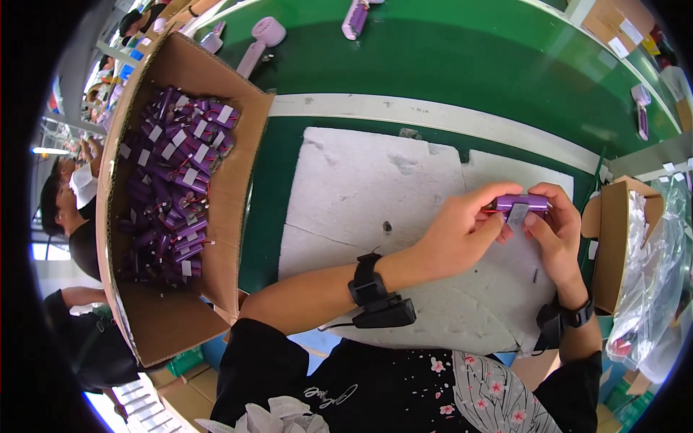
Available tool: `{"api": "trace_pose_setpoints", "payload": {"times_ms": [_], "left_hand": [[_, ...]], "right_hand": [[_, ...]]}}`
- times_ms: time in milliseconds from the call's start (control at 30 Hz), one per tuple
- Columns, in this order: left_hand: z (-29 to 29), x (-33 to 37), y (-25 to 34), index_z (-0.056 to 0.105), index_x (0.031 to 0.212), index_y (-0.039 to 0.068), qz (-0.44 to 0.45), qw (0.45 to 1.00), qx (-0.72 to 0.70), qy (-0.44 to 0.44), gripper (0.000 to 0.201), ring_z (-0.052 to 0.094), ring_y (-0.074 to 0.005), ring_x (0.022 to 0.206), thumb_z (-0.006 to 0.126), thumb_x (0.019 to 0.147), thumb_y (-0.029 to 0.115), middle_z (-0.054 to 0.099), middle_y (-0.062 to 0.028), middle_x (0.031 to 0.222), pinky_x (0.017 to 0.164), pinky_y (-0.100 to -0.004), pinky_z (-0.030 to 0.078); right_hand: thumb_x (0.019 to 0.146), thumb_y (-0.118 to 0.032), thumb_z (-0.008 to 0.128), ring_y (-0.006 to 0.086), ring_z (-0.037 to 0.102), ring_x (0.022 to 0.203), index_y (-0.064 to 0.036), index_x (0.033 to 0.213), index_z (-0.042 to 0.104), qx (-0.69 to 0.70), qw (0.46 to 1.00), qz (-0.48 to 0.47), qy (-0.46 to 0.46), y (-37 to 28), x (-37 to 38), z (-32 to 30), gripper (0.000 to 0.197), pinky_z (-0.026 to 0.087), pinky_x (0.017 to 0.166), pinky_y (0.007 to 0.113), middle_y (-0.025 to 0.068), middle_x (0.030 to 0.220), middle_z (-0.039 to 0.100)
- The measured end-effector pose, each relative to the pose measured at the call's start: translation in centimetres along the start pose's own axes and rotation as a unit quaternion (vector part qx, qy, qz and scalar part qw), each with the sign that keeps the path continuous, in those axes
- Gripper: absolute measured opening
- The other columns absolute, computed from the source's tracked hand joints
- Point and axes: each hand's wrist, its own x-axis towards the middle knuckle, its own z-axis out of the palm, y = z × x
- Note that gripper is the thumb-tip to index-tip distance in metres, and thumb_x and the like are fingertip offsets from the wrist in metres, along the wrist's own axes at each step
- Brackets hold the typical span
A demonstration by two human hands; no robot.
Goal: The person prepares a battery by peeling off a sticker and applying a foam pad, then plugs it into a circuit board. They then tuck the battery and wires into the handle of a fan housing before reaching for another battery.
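A purple cylindrical battery [530, 201] with thin red wire at its left end is held between my two hands, above the right part of the white foam board [346, 187]. My left hand [462, 229] grips its left end between thumb and fingers. The fingers of my right hand [557, 234] are closed round the right end. A small grey-white patch [517, 215] lies across the battery's side, with both thumbs close to it. Parts of the battery's ends are hidden behind my fingers.
On the left stands an open cardboard box [227, 195] with many purple batteries [173, 173]. Beyond a pale rail [404, 108], a green conveyor belt [462, 50] carries pink-purple handheld devices [268, 32]. A smaller carton [613, 245] with clear plastic bags [650, 267] is at the right. Other people sit far left.
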Motion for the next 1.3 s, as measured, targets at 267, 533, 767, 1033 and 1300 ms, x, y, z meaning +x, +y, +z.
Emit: {"api": "trace_pose_setpoints", "payload": {"times_ms": [267, 533, 767, 1033, 1300], "left_hand": [[0.0, 0.1, -0.4, 0.049, 0.124, -0.001, 0.026, 0.995, -0.081, 0.054, 0.030, 0.063, -0.0156, 0.081, 0.045, 0.094, -0.002, 0.059, -0.0115, 0.103, 0.068, -0.0296, 0.054], [-0.6, 0.0, 0.1, 0.051, 0.116, 0.000, -0.001, 0.993, -0.085, 0.085, 0.026, 0.062, -0.0157, 0.073, 0.044, 0.091, -0.003, 0.059, -0.0112, 0.094, 0.058, -0.0286, 0.051], [-0.7, 0.1, -0.2, 0.052, 0.115, 0.001, -0.001, 0.988, -0.128, 0.089, 0.024, 0.062, -0.0176, 0.072, 0.045, 0.092, -0.001, 0.060, -0.0123, 0.095, 0.058, -0.0298, 0.051], [-1.1, 0.2, -0.1, 0.055, 0.116, 0.002, -0.018, 0.972, -0.221, 0.074, 0.024, 0.066, -0.0216, 0.081, 0.055, 0.092, 0.001, 0.063, -0.0136, 0.100, 0.065, -0.0315, 0.054], [-0.4, 1.0, 1.8, 0.057, 0.118, 0.005, -0.023, 0.980, -0.175, 0.088, 0.028, 0.067, -0.0213, 0.089, 0.061, 0.090, 0.002, 0.064, -0.0134, 0.105, 0.069, -0.0308, 0.054]], "right_hand": [[0.088, 0.000, 0.061, 0.0110, 0.060, 0.072, 0.0029, 0.108, 0.057, -0.004, 0.998, 0.003, 0.066, 0.9, 0.2, -0.4, 0.020, 0.048, 0.061, 0.025, 0.0063, 0.089, 0.063], [0.092, -0.005, 0.059, 0.0118, 0.058, 0.066, 0.0013, 0.095, 0.057, 0.015, 1.000, -0.003, 0.023, 1.5, 0.7, -1.6, 0.008, 0.047, 0.060, 0.026, 0.0050, 0.077, 0.060], [0.095, -0.012, 0.058, 0.0109, 0.053, 0.065, -0.0024, 0.093, 0.054, 0.074, 0.995, -0.019, 0.066, 1.7, 1.1, -1.7, 0.010, 0.044, 0.060, 0.024, 0.0026, 0.075, 0.055], [0.096, -0.018, 0.058, 0.0104, 0.052, 0.073, -0.0047, 0.097, 0.055, 0.181, 0.980, -0.023, 0.084, 1.9, 1.0, -1.9, 0.013, 0.044, 0.066, 0.023, 0.0014, 0.081, 0.055], [0.100, -0.031, 0.051, 0.0165, 0.063, 0.090, -0.0035, 0.110, 0.055, 0.334, 0.938, 0.030, 0.081, -0.1, 0.4, 2.3, 0.029, 0.050, 0.080, 0.028, 0.0059, 0.098, 0.062]]}}
